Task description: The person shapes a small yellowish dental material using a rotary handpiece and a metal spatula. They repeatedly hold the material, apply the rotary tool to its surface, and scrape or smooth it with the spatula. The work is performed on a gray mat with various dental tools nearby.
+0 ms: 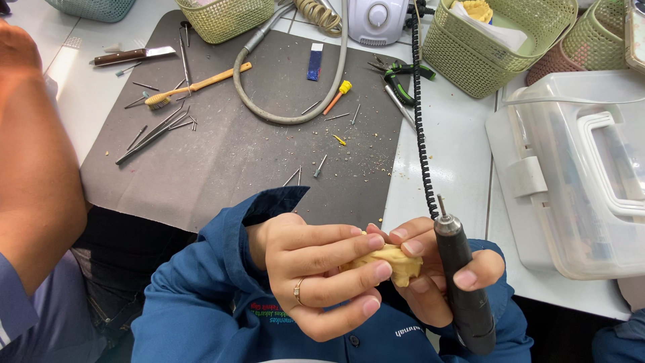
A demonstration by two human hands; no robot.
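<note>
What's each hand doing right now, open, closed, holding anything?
Left hand: closed on the yellow dental cast.
Right hand: closed on the black rotary handpiece, fingertips also touching the cast.

Yellow cast looks matt, chalky, rough like plaster. Handpiece near right: dark matt plastic body, small metal tip. Work mat: dull grey, slightly creased, dusty with crumbs. Far baskets: perforated green plastic. Right storage box: glossy translucent plastic. Toothbrush handle possibly wood. Sleeves: blue cloth.

Yellow cast, black handpiece
</note>
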